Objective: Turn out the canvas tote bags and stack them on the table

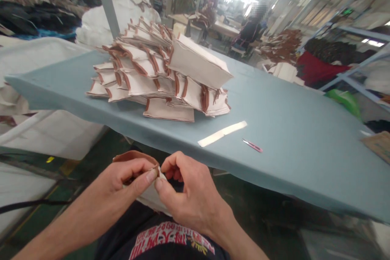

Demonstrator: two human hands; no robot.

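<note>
Close to my body, below the table's front edge, a cream fabric piece with brown trim (135,155) is held between both hands. My left hand (131,180) pinches its brown edge between thumb and forefinger. Right beside it, my right hand (187,187) grips the cream side of the same edge, with thumb and forefinger nearly touching the left thumb. Most of the piece hangs under my hands and is partly hidden. On the table lie a cream strip (222,133) and small pink thread snips (252,145), both apart from my hands.
A large pile of cream fabric pieces with brown edges (158,75) stands on the blue-covered table (283,130). A brown cardboard piece (378,146) lies at the right edge. White bins (61,134) stand at left; a person (251,30) sits farther back.
</note>
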